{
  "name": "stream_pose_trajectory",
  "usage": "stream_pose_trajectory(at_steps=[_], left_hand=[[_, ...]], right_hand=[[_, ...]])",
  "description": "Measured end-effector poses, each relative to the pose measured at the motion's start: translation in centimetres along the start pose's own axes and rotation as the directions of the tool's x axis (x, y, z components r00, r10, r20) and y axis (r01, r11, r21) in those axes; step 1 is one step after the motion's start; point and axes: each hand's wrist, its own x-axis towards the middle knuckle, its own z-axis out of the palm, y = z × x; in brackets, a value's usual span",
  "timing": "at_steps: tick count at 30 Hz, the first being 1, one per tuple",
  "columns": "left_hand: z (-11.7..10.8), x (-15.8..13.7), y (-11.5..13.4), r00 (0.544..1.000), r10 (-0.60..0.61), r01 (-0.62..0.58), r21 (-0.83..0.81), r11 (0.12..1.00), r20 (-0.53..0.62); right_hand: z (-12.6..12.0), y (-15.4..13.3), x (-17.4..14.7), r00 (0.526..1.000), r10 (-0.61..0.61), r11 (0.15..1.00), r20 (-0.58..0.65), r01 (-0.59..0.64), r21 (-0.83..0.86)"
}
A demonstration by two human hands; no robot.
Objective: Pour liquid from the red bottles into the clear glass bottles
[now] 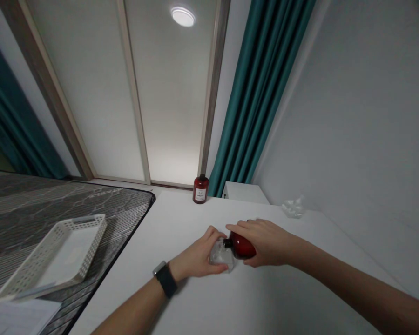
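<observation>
My left hand (209,256) is closed around a small clear container (221,256), thumb and fingers on opposite sides of it. A dark red bottle (242,246) lies tipped on its side in my right hand (265,239), the fingers wrapped over it. Its black neck (227,243) points left, over the container's top. Whether liquid is flowing from the bottle is too small to tell. A second dark red bottle (200,190) with a white label and black top stands upright near the table's far edge.
The white table (174,218) lies under both hands. A crumpled clear plastic item (293,207) rests by the wall at right. On the grey patterned bed surface (122,204) at left sit a white perforated basket (97,242) and paper sheets (21,314). Behind is a white cabinet (246,191).
</observation>
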Motion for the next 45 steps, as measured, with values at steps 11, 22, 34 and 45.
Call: stream_pose_trajectory(at_steps=[11, 22, 34, 45], left_hand=[[-0.2, 0.0, -0.1, 1.000, -0.006, 0.006, -0.012, 1.000, 0.009], [-1.3, -0.3, 0.0, 0.998, 0.060, -0.060, -0.051, 0.997, -0.002], [-1.1, -0.2, -0.3, 0.999, 0.032, -0.032, -0.001, 0.999, 0.017], [-1.2, -0.3, -0.1, 0.999, 0.029, -0.029, 0.011, 1.000, 0.022]], right_hand=[[0.2, 0.1, 0.1, 1.000, -0.009, 1.000, -0.015, 0.009, -0.007], [-0.1, -0.1, 0.0, 1.000, -0.012, 1.000, -0.009, 0.012, 0.005], [0.0, 0.0, 0.0, 1.000, -0.005, 1.000, -0.008, 0.005, 0.004], [-0.1, -0.1, 0.0, 1.000, 0.006, 1.000, 0.005, -0.006, 0.004]])
